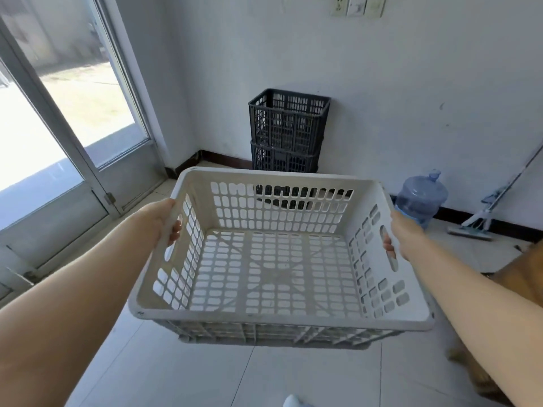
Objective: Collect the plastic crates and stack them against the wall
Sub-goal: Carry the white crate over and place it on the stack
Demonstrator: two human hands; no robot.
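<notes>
You hold the white crate [276, 277] off the floor [205, 377], left grip [164, 221] and right grip [401, 236] each curled through a side handle slot. It looks light, stiff and empty; carry it by those slots. The dark crate stack [288, 130] stands ahead against the wall [382, 98].

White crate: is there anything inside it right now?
No, the white crate, gripped by the left hand and right hand, shows only its bare slotted floor.

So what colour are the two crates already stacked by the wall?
Dark grey, nearly black; the stacked crates show in the head view, the only one.
</notes>
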